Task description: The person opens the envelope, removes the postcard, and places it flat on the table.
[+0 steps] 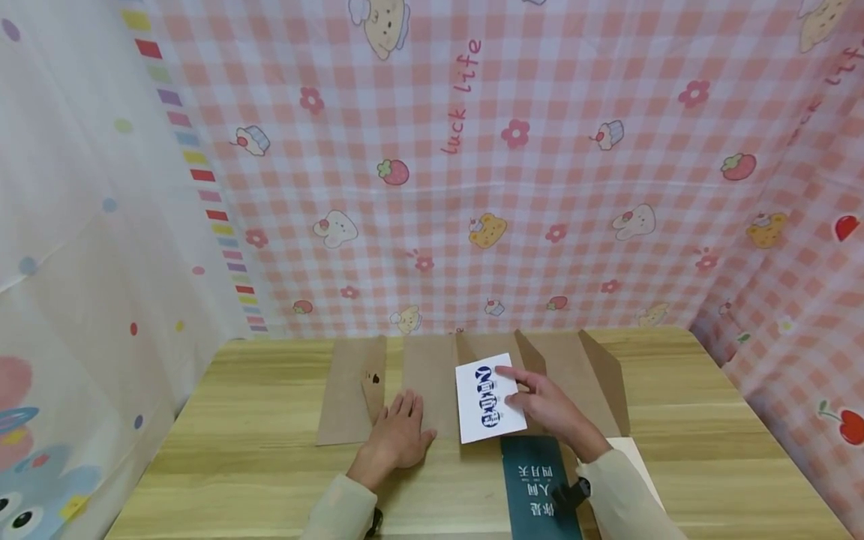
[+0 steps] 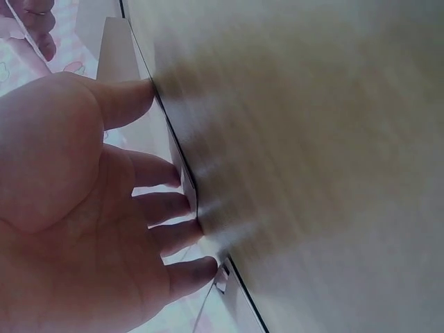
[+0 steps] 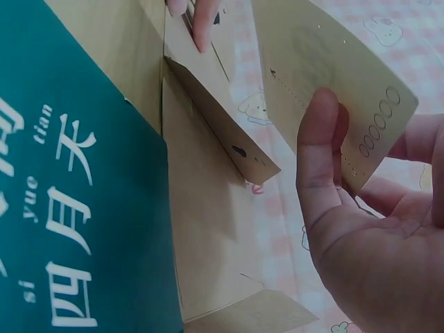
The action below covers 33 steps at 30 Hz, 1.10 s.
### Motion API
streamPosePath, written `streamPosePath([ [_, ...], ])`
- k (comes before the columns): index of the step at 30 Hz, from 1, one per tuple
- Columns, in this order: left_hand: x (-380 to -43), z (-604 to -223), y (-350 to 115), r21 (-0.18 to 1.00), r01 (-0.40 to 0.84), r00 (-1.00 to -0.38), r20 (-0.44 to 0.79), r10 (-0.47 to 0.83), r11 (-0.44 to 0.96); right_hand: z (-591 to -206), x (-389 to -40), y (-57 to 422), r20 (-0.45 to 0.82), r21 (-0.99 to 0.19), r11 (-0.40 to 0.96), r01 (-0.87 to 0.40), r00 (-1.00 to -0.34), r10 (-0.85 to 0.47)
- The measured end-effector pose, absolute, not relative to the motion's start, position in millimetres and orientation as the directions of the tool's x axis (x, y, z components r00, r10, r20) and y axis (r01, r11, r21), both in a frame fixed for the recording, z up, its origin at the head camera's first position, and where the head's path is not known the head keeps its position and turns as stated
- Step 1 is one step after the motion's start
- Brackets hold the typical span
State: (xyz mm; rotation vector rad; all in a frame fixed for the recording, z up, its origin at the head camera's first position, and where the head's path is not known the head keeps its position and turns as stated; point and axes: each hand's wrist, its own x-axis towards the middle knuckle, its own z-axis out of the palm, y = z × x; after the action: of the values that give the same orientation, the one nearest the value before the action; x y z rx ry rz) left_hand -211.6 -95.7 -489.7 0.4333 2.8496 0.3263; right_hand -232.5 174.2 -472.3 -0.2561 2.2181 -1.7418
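Observation:
A white postcard (image 1: 490, 399) with dark blue lettering is pinched between the thumb and fingers of my right hand (image 1: 556, 409), above the brown kraft envelopes. In the right wrist view the postcard (image 3: 291, 62) shows its back, with a row of small ovals and a dotted line. My left hand (image 1: 401, 436) lies palm down with fingers extended, its fingertips at the near edge of a kraft envelope (image 1: 430, 367). In the left wrist view, the fingers of this left hand (image 2: 76, 201) reach straight to the surface.
Another kraft envelope (image 1: 337, 397) lies on the wooden table (image 1: 229, 435) to the left. More kraft envelopes (image 1: 567, 364) with raised flaps stand right of centre. A dark green book (image 1: 533, 457) with white characters lies near my right forearm, beside a cream sheet (image 1: 633, 454). Printed cloth hangs behind.

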Motion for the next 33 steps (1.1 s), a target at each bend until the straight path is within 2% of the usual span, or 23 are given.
streamPosePath([
  [20, -212, -489, -92, 0.226, 0.261, -0.931, -0.2, 0.307, 0.938, -474, -217, 177, -0.151, -0.971, 0.231, 0.063, -0.908, -0.39],
  [33, -210, -488, -93, 0.225, 0.247, -0.933, -0.208, 0.295, 0.942, -479, -210, 179, -0.095, -0.931, 0.358, -0.076, -0.895, -0.437],
])
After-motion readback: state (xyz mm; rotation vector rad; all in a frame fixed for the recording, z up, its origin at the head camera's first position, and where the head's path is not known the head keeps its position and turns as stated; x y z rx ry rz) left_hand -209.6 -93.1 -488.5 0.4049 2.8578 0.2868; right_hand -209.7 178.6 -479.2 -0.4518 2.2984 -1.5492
